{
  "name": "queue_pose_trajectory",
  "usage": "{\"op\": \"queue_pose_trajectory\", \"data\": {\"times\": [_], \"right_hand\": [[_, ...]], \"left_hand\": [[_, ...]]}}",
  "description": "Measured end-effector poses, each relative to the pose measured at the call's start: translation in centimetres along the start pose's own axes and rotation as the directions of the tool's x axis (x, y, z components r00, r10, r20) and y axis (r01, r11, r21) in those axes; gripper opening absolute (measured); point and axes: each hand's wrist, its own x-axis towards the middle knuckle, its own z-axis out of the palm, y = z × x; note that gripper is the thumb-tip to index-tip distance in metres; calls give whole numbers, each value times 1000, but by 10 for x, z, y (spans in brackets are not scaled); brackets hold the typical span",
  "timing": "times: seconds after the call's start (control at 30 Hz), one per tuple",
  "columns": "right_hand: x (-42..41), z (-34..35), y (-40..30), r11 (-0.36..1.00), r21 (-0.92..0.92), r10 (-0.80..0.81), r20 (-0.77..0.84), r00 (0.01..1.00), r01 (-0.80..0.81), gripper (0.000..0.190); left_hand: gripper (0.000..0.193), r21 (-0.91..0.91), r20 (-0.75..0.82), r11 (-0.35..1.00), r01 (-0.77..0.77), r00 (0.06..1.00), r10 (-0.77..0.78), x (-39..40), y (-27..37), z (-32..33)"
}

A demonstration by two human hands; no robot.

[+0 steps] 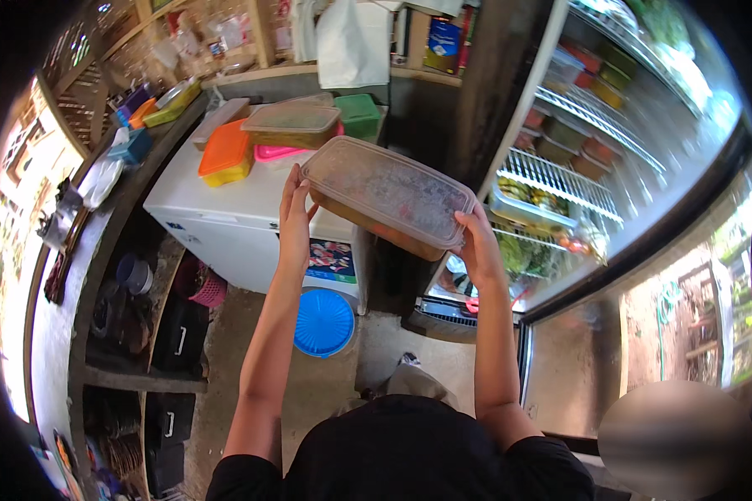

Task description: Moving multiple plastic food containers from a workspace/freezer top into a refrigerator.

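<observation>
A long plastic food container with a frosted lid [391, 191] is held up between both hands, tilted down to the right. My left hand [296, 216] grips its left end and my right hand [478, 241] its right end. Its contents look brownish with reddish bits, blurred by the plastic. Behind it, on a white chest freezer [182, 188], stand an orange-lidded yellow container [225, 153], a clear-lidded container [291, 125], a green container [358, 116] and a pink-lidded one [279, 152]. To the right is a refrigerator with its door open and wire shelves [558, 181] of containers.
A blue-lidded round tub [324, 322] stands on the floor before the freezer. On the left runs a counter with a blue box [130, 147] and plastic bags [100, 181], with a pink basket [203, 285] below. The open refrigerator door [576, 369] extends at the right.
</observation>
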Motion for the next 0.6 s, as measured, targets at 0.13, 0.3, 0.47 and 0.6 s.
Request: {"op": "queue_pose_trajectory", "data": {"times": [0.13, 0.3, 0.47, 0.6], "right_hand": [[-41, -44, -9, 998, 41, -43, -44, 998, 44, 51], [-83, -87, -26, 996, 1, -94, -71, 993, 94, 61], [-119, -117, -60, 976, 29, -213, -89, 973, 216, 72], [-132, -149, -79, 964, 42, -253, -135, 958, 261, 74]], "left_hand": [[52, -45, 121, 997, 59, 991, -54, -23, -4, 38], [51, -47, 253, 996, 75, 966, -61, -41, -9, 89], [51, -49, 369, 998, 43, 929, -22, -60, -8, 152], [57, -73, 434, 994, -77, 895, 101, -65, -19, 202]]}}
